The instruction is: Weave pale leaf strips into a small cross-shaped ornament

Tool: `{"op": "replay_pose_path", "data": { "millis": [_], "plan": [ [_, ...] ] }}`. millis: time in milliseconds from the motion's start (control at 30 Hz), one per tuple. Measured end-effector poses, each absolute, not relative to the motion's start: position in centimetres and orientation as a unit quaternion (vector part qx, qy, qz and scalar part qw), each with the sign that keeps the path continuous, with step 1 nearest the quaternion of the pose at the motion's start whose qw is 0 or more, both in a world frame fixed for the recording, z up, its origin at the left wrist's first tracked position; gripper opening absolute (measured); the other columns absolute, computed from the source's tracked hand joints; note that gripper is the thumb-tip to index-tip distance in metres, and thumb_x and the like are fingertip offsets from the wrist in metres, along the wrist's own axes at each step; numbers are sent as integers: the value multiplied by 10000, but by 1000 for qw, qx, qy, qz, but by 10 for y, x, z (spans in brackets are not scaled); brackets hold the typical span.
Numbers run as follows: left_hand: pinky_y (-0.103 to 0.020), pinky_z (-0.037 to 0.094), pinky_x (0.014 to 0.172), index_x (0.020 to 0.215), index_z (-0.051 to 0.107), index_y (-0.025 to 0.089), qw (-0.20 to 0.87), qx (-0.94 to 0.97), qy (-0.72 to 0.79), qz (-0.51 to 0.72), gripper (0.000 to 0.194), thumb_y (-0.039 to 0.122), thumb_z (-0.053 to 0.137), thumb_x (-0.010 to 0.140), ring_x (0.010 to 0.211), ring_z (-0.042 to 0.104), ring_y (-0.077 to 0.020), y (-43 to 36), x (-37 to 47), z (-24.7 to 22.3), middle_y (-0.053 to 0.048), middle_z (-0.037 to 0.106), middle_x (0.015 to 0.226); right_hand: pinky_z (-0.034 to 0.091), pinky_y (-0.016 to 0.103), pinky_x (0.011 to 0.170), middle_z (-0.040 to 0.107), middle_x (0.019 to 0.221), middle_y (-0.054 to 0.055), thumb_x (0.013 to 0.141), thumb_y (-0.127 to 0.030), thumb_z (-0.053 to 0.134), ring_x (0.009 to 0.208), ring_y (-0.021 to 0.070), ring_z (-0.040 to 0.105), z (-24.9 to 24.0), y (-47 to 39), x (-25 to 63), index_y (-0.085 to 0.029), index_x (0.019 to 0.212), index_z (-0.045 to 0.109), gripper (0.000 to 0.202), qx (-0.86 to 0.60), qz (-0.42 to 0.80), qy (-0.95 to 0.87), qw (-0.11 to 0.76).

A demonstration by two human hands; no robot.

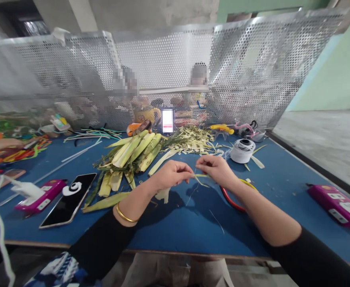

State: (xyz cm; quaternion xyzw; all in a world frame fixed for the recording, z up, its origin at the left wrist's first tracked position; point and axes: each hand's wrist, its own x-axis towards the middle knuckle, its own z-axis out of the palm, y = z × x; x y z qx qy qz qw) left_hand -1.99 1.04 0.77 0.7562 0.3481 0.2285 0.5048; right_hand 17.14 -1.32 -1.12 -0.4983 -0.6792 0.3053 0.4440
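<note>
My left hand (175, 174) is closed in a pinch on a narrow strip of pale green corn husk (201, 175), whose ends stick out to the right. Close beside it, my right hand (215, 167) pinches what looks like a fine thread running to the strip; its fingertips partly hide it. Both hands hover over the blue tabletop (175, 235). Below them a scrap of husk (163, 195) lies on the table. A pile of corn husks (136, 153) rests left of my hands. Behind my right hand stands a spool of white thread (242, 151).
Cut husk bits (195, 139) are heaped at the back. A red ring-shaped handle (231, 199) lies beneath my right forearm. A phone (69, 201) and a magenta power strip (42, 195) lie left, another magenta box (338, 205) right. A perforated metal screen (166, 52) borders the back; another person's arm (1, 145) reaches in at left.
</note>
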Motion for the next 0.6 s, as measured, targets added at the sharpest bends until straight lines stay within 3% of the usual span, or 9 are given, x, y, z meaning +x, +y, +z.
{"op": "replay_pose_path", "data": {
  "millis": [100,233,333,433,500,600],
  "plan": [
    [-191,297,416,768,634,142,529,705,361,305,185,326,624,752,414,382,-52,13,-18,4,17,593,606,382,253,529,511,548,-39,624,-404,708,490,99,449,-21,-7,166,-182,650,595,250,-488,483,-562,461],
    [-202,343,452,770,641,148,445,700,418,371,178,320,595,774,431,419,-67,19,-17,-4,9,617,624,409,261,534,540,588,-30,583,-411,741,491,101,485,-37,-14,145,-180,660,582,290,-470,569,-472,482],
    [-224,388,541,734,674,164,315,738,471,366,152,270,579,788,501,507,-103,21,-17,-7,0,655,633,390,261,533,524,569,-24,705,-376,650,508,123,493,-40,-23,136,-193,679,588,194,-497,464,-553,481],
    [-238,387,590,699,696,178,239,785,475,318,145,231,589,781,580,562,-134,20,-19,-5,-7,668,631,380,264,591,555,660,14,816,-275,540,615,146,521,-33,-29,141,-203,701,613,154,-513,210,-698,453],
    [-238,374,571,682,697,181,264,814,445,265,132,218,602,766,569,555,-134,18,-20,-2,-4,652,595,372,265,622,567,747,33,851,-225,482,666,148,517,-25,-29,149,-207,720,624,194,-502,101,-747,424],
    [-222,338,494,698,692,171,429,795,382,195,98,235,629,737,473,475,-97,16,-21,1,8,627,566,355,262,614,551,715,20,829,-226,500,641,136,489,-16,-22,163,-203,687,616,184,-493,124,-763,400]
  ]
}}
